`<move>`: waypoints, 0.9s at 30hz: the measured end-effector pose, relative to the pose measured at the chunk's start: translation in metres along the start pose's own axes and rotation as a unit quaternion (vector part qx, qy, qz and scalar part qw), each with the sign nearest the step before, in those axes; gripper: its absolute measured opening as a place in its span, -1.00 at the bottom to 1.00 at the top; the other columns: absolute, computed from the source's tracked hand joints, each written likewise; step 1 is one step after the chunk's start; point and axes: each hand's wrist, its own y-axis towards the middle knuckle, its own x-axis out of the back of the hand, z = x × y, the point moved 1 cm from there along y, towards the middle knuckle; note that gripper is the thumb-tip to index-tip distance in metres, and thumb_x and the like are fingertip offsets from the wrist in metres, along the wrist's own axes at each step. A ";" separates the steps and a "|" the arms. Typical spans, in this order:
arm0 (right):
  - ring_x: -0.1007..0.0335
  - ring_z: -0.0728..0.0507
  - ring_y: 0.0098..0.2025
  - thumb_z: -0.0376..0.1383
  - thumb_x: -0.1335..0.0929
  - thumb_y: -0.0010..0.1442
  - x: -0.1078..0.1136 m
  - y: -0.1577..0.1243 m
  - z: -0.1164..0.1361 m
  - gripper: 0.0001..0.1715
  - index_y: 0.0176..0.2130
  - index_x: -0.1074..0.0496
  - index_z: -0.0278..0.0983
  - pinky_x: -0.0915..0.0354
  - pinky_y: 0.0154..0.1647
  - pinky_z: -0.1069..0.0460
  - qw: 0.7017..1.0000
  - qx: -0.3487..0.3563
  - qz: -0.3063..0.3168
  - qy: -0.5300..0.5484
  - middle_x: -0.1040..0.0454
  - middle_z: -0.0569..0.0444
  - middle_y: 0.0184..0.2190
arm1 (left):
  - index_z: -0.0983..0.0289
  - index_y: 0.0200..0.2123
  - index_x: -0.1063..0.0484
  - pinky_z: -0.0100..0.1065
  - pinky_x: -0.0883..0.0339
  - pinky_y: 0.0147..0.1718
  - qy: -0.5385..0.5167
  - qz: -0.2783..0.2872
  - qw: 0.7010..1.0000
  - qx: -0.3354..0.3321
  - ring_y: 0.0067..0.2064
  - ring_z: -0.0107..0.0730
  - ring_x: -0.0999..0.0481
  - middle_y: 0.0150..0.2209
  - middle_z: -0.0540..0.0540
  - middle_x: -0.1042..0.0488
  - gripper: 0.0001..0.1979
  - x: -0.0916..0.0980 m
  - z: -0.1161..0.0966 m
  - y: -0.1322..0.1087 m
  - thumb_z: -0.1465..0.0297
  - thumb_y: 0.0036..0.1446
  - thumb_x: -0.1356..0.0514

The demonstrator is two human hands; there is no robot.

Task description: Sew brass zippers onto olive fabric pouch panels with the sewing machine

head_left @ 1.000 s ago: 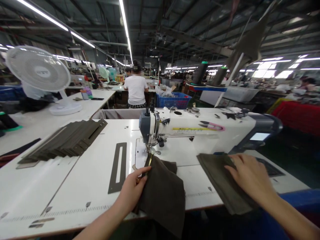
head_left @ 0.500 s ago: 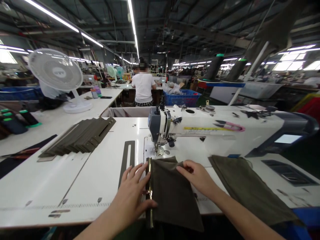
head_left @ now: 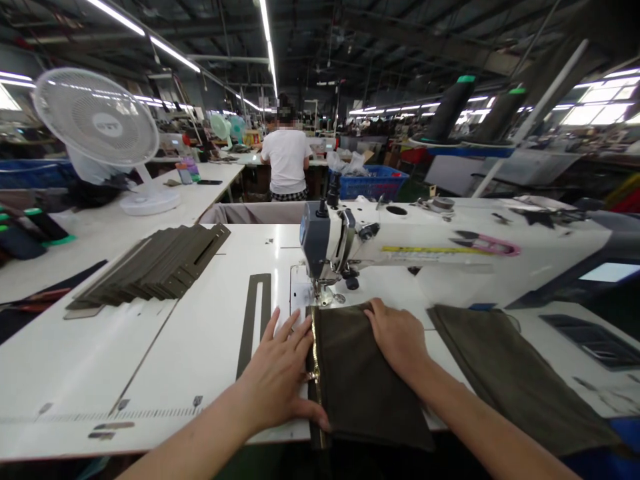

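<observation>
A dark olive cloth piece (head_left: 367,380) lies in front of the sewing machine (head_left: 325,247), its top edge just short of the presser foot. Along its left side runs a gold zipper (head_left: 315,347). My left hand (head_left: 283,373) rests spread over the zipper edge, thumb lower down on the cloth. At the cloth's upper right edge, my right hand (head_left: 397,337) has its fingers closed on the fabric. Left of the cloth lies a flat slotted olive piece (head_left: 247,327), partly behind my left hand.
Stacked slotted pieces (head_left: 150,267) lie at the left; another olive cloth (head_left: 515,380) lies at the right. A white fan (head_left: 100,120), thread cones (head_left: 450,110) and pink-handled snips (head_left: 493,243) surround the machine. A person in white (head_left: 287,160) sits ahead.
The cloth has shifted slightly right and up toward the presser foot, its top edge now flatter. My right hand has turned palm-down over the edge. The whole view has shifted a little.
</observation>
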 end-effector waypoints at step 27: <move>0.24 -0.17 0.28 -0.25 -0.11 0.25 -0.006 -0.030 0.050 -0.42 0.20 -0.04 -0.46 0.15 0.23 -0.22 0.968 0.218 0.060 0.107 0.05 -0.11 0.24 | 0.26 -0.41 -0.40 -0.14 -0.17 -0.08 -0.093 -0.060 0.987 0.116 -0.12 -0.23 -0.36 -0.25 0.06 -0.39 -0.94 0.001 -0.025 -0.020 0.42 -0.01 -0.23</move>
